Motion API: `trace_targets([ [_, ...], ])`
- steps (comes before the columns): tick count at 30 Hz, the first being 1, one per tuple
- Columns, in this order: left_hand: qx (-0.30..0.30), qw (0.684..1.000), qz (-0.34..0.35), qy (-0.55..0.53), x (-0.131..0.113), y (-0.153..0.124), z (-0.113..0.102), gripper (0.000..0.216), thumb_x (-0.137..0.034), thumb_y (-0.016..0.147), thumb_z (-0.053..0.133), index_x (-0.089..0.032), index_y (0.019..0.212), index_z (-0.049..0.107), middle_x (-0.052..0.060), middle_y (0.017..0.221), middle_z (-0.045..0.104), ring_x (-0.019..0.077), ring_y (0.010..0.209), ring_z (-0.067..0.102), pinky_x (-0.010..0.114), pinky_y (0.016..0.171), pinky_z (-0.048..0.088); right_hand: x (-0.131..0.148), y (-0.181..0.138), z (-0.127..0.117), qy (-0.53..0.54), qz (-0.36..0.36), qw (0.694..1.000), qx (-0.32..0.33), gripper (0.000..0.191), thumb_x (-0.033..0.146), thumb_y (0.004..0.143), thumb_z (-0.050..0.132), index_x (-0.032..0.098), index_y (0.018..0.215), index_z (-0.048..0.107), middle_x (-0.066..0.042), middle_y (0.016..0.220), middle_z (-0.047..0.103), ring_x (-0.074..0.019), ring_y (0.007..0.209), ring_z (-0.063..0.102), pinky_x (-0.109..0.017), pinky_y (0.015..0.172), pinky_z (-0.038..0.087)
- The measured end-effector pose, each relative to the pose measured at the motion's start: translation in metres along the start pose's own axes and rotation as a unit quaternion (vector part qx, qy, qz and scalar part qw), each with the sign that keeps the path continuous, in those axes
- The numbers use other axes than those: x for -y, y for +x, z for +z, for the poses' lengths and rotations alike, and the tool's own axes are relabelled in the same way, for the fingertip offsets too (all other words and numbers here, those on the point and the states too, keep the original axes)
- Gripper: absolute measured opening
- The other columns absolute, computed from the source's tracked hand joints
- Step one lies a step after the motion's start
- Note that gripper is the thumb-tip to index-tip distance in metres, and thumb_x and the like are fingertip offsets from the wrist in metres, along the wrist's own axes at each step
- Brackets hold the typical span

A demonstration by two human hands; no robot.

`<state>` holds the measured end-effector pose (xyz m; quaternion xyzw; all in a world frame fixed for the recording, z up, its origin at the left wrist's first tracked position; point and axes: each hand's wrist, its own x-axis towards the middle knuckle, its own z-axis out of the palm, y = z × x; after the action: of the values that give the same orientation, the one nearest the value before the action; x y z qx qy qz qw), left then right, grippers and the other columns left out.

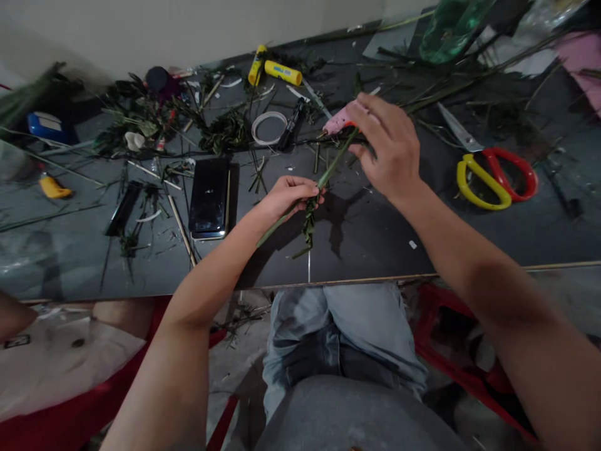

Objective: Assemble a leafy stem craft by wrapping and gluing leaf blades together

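My left hand pinches a narrow green leaf strip together with a twisted, plaited-looking bit of leaf that hangs below the fingers. The strip slants up and right to my right hand, whose fingers close around its upper part; the exact grip is partly hidden. Just behind those fingers, a pink glue gun lies on the dark table, its nozzle pointing left. To the right rest scissors with one yellow and one red handle.
Left of my hands lies a black phone. Farther back are yellow glue sticks, a white ring-shaped coil and leaf scraps. A green bottle is at the back right. Another person's leg shows at lower left.
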<state>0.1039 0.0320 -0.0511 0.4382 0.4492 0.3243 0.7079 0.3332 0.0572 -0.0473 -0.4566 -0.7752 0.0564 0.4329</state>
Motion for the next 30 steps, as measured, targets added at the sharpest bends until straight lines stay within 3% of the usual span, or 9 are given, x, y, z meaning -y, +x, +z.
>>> trace_targets([
  [3, 0.006, 1.0, -0.008, 0.003, -0.002, -0.002, 0.001, 0.014, -0.023, 0.057, 0.077, -0.015, 0.063, 0.067, -0.001, 0.062, 0.068, 0.0079, 0.055, 0.066, 0.018, 0.053, 0.053, -0.009, -0.001, 0.006, 0.009, -0.028, 0.999, 0.021, 0.034, 0.051, 0.102, 0.046, 0.037, 0.114, 0.075, -0.003, 0.12, 0.076, -0.0291, 0.12, 0.063, -0.052, 0.108, 0.047],
  [6, -0.03, 0.999, 0.025, -0.011, -0.003, -0.002, 0.002, 0.01, -0.022, 0.06, 0.074, -0.015, 0.064, 0.068, -0.002, 0.061, 0.067, 0.0061, 0.054, 0.065, 0.016, 0.053, 0.052, -0.015, -0.003, 0.009, 0.006, -0.029, 0.999, 0.023, 0.036, 0.053, 0.103, 0.045, 0.038, 0.114, 0.076, -0.002, 0.107, 0.079, -0.0255, 0.113, 0.066, -0.045, 0.102, 0.052],
  [9, -0.073, 0.995, 0.057, -0.026, -0.004, 0.001, 0.0, 0.007, -0.022, 0.063, 0.072, -0.016, 0.066, 0.069, -0.003, 0.059, 0.067, 0.0047, 0.053, 0.063, 0.014, 0.051, 0.049, -0.015, -0.004, 0.006, -0.009, -0.048, 0.998, 0.046, 0.037, 0.053, 0.104, 0.044, 0.038, 0.12, 0.074, 0.0, 0.111, 0.078, -0.0222, 0.116, 0.067, -0.038, 0.1, 0.054],
  [13, -0.113, 0.989, 0.08, -0.046, -0.003, 0.005, -0.003, 0.005, -0.021, 0.063, 0.072, -0.017, 0.064, 0.069, -0.003, 0.059, 0.067, 0.0058, 0.055, 0.065, 0.015, 0.055, 0.052, -0.012, -0.001, -0.001, -0.046, -0.098, 0.99, 0.086, 0.04, 0.05, 0.106, 0.042, 0.032, 0.127, 0.071, -0.002, 0.118, 0.076, -0.0238, 0.117, 0.068, -0.04, 0.1, 0.054],
  [18, -0.098, 0.991, 0.088, -0.017, -0.002, 0.005, -0.006, 0.009, -0.025, 0.059, 0.076, -0.019, 0.063, 0.071, -0.002, 0.058, 0.068, 0.0067, 0.052, 0.062, 0.015, 0.047, 0.046, -0.01, 0.005, -0.009, -0.071, -0.089, 0.991, 0.07, 0.04, 0.045, 0.107, 0.038, 0.032, 0.117, 0.075, -0.005, 0.116, 0.077, -0.0251, 0.12, 0.065, -0.045, 0.105, 0.049],
  [21, -0.015, 0.997, 0.059, 0.05, -0.002, -0.002, -0.002, 0.017, -0.029, 0.054, 0.082, -0.018, 0.063, 0.075, 0.001, 0.057, 0.07, 0.0087, 0.049, 0.061, 0.018, 0.044, 0.044, -0.003, 0.003, -0.006, -0.052, -0.043, 0.998, 0.018, 0.033, 0.054, 0.1, 0.051, 0.035, 0.101, 0.077, -0.008, 0.107, 0.077, -0.0295, 0.115, 0.064, -0.051, 0.102, 0.049],
  [24, 0.028, 0.994, 0.067, 0.084, -0.002, -0.01, 0.007, 0.023, -0.034, 0.053, 0.087, -0.017, 0.065, 0.078, 0.003, 0.06, 0.073, 0.0097, 0.05, 0.062, 0.021, 0.049, 0.049, 0.007, -0.005, 0.008, 0.052, 0.04, 0.998, -0.009, 0.035, 0.061, 0.096, 0.054, 0.034, 0.102, 0.077, -0.01, 0.106, 0.073, -0.0314, 0.114, 0.063, -0.053, 0.097, 0.052],
  [27, -0.013, 0.99, 0.107, 0.094, 0.0, -0.013, 0.014, 0.023, -0.034, 0.054, 0.087, -0.017, 0.067, 0.078, 0.003, 0.063, 0.075, 0.0087, 0.052, 0.061, 0.021, 0.053, 0.051, 0.014, -0.014, 0.03, 0.225, 0.147, 0.963, -0.032, 0.044, 0.07, 0.091, 0.058, 0.031, 0.104, 0.074, -0.007, 0.093, 0.071, -0.0257, 0.088, 0.068, -0.043, 0.069, 0.058],
  [30, -0.099, 0.979, 0.15, 0.095, 0.004, -0.01, 0.014, 0.019, -0.03, 0.058, 0.085, -0.016, 0.071, 0.08, 0.002, 0.064, 0.075, 0.0086, 0.054, 0.061, 0.021, 0.054, 0.052, 0.017, -0.019, 0.047, 0.378, 0.267, 0.886, -0.036, 0.052, 0.075, 0.072, 0.076, 0.029, 0.095, 0.069, -0.001, 0.078, 0.068, -0.0154, 0.061, 0.06, -0.029, 0.047, 0.049],
])
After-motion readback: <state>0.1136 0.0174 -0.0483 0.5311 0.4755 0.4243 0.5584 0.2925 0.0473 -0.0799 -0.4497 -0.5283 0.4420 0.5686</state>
